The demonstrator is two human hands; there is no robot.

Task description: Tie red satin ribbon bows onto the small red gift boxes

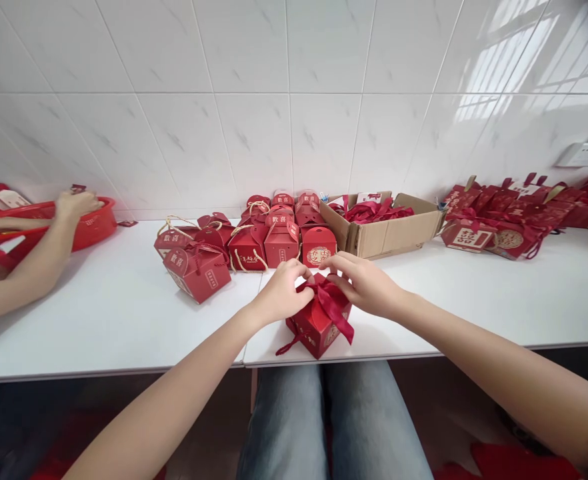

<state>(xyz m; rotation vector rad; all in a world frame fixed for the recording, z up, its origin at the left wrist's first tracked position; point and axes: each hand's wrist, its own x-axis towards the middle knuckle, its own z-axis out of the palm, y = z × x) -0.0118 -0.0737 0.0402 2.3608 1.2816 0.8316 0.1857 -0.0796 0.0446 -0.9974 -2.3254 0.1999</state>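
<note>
A small red gift box point(312, 329) with gold print sits at the table's front edge, one corner toward me. Dark red satin ribbon point(335, 311) forms a bow on its top, with a tail hanging over the right side. A thin red cord point(290, 345) trails at the lower left. My left hand point(285, 292) pinches the ribbon from the left, thumb and fingers together. From the right, my right hand point(369, 285) has its fingers closed on a loop of the same ribbon. The fingertips partly cover the knot.
Several finished red boxes point(281, 243) with rope handles stand behind. A cardboard carton point(399, 233) holds red ribbons. More red boxes point(509, 240) are piled at right. A co-worker's arm point(49, 260) reaches over a red plastic basin point(97, 225) at left. The white table point(139, 320) meets a tiled wall.
</note>
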